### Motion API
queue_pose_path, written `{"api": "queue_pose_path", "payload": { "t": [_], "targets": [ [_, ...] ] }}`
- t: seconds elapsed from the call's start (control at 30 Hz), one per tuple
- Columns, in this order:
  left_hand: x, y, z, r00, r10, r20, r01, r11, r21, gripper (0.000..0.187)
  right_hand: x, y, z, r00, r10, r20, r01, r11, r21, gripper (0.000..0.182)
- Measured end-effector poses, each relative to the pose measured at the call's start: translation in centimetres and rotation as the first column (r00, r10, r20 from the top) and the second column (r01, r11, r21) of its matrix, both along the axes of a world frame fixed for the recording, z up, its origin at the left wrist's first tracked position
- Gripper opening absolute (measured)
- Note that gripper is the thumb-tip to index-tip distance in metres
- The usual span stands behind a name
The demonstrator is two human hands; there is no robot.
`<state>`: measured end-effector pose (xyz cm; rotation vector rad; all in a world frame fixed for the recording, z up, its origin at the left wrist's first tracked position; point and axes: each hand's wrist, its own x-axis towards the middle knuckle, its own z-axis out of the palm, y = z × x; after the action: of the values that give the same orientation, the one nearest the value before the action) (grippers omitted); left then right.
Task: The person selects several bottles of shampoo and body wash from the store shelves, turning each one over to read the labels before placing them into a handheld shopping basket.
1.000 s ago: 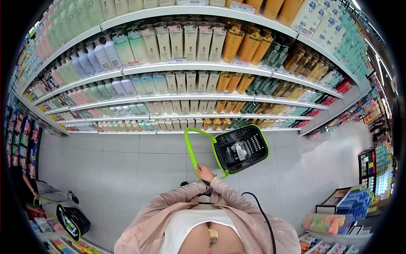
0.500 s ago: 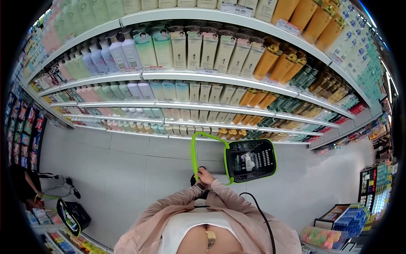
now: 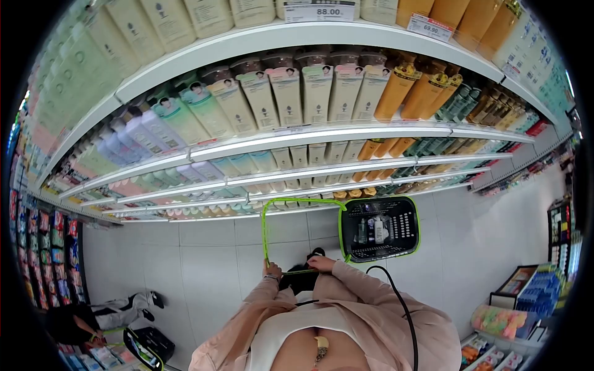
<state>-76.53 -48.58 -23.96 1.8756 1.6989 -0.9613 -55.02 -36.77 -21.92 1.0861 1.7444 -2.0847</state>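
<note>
While both hands (image 3: 297,267) grip its handle (image 3: 267,235), basket (image 3: 378,230) tips rightward.

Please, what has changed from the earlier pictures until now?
The person has come closer to the shelves, which now fill more of the view. The left hand, hidden before, now holds the green handle as well. The basket has swung to the right and sits more level. The right hand keeps its grip on the handle, the bottles stay in the basket, and another person still crouches at lower left.
</note>
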Motion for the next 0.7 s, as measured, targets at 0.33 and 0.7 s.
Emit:
{"api": "queue_pose_path", "payload": {
  "t": [0.33,0.7],
  "targets": [
    [-3.3,6.4,3.5,0.997,0.080,0.021,-0.068,0.937,-0.342,0.038,8.1,-1.0,1.2,0.862,-0.478,0.170,0.500,0.856,-0.132,0.033],
    [-7.8,5.5,-4.0,0.981,0.086,0.176,-0.023,0.943,-0.332,0.040,5.9,1.7,4.9,0.592,-0.756,0.280,0.806,0.568,-0.169,0.032]
  ]
}}
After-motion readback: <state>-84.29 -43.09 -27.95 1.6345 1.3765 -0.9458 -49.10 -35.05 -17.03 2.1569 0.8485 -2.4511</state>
